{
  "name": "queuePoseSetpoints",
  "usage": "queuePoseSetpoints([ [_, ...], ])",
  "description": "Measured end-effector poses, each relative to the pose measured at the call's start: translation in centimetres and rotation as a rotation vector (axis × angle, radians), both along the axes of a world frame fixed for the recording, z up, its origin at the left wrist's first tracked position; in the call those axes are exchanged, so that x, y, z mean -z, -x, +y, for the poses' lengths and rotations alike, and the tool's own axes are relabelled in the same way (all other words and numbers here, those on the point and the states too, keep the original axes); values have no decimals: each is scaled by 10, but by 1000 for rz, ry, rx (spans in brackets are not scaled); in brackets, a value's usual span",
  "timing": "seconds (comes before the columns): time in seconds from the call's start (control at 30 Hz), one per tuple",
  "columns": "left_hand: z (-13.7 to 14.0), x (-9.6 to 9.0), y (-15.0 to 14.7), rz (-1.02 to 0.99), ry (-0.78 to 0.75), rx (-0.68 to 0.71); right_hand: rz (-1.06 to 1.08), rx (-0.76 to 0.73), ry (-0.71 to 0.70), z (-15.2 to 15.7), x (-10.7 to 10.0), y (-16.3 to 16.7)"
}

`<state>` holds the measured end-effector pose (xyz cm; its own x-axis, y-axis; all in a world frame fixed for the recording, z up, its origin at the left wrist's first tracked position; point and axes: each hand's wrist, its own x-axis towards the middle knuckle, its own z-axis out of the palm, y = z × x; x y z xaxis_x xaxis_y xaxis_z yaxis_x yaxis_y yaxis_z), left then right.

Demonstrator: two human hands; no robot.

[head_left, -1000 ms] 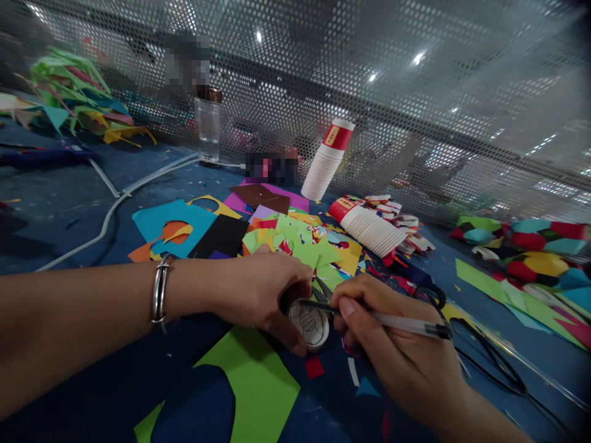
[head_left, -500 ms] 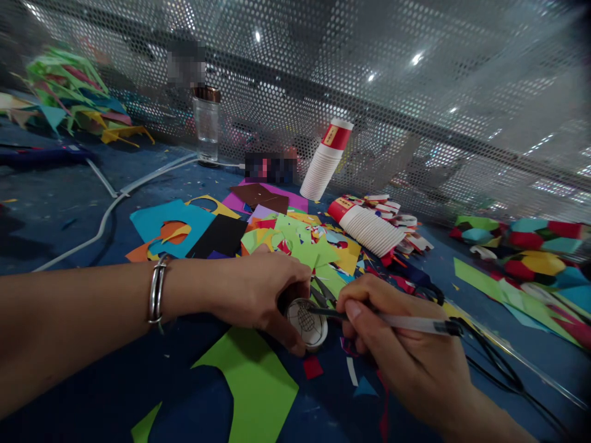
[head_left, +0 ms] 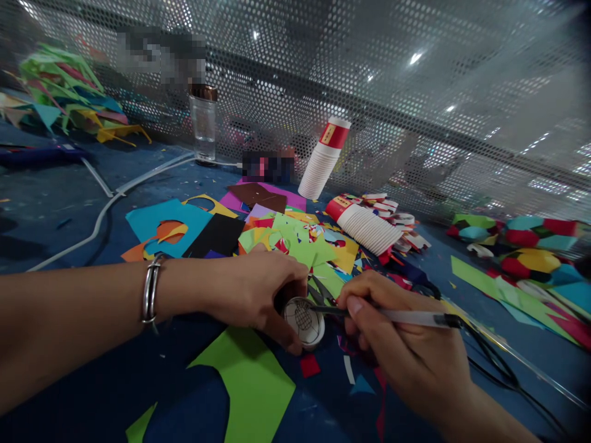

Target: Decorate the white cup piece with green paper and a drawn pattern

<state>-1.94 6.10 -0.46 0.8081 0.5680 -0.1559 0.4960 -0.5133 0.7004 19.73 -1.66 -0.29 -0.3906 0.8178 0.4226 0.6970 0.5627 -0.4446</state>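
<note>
With its fingers curled round the side, my left hand [head_left: 258,295] grips a small round white piece that looks like a paper cup bottom [head_left: 303,323]. Its face carries dark drawn lines in a grid-like pattern. A pen [head_left: 397,316] with a clear barrel sits in the closed fingers of my right hand [head_left: 401,338], its tip touching or just over the drawn face. Behind the white piece, scissors [head_left: 323,290] lie partly hidden by my hands. A large green paper offcut [head_left: 252,384] lies in front of my left hand, and a red scrap [head_left: 309,365] sits below the piece.
Coloured paper scraps [head_left: 295,237] cover the middle of the blue table. Beyond them are a leaning paper cup stack [head_left: 318,163], a lying cup stack [head_left: 364,224] and a clear bottle [head_left: 204,129]. A white cable [head_left: 102,215] runs left; a black cord [head_left: 498,363] lies right.
The whole view has shifted slightly, moving things a little to the left. Both hands keep their holds, and the pen tip stays at the white piece's drawn face.
</note>
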Motion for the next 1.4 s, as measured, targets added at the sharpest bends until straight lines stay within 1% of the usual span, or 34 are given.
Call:
queuePoseSetpoints([
  [0.43, 0, 3, 0, -9, 20, -16, 6, -19, 26, 1, -1, 2],
  [0.9, -1, 1, 1, 9, -12, -6, -2, -33, 43, -1, -2, -1],
  [1.07, -2, -1, 1, 2, -19, -5, 11, -36, 87, -3, -4, -2],
  [1.2, -2, -4, 0, 33, -6, -8, 41, -29, 129, -5, -4, -2],
  [1.4, -1, 0, 1, 5, -10, -15, 88, -39, 181, -4, -2, 1],
])
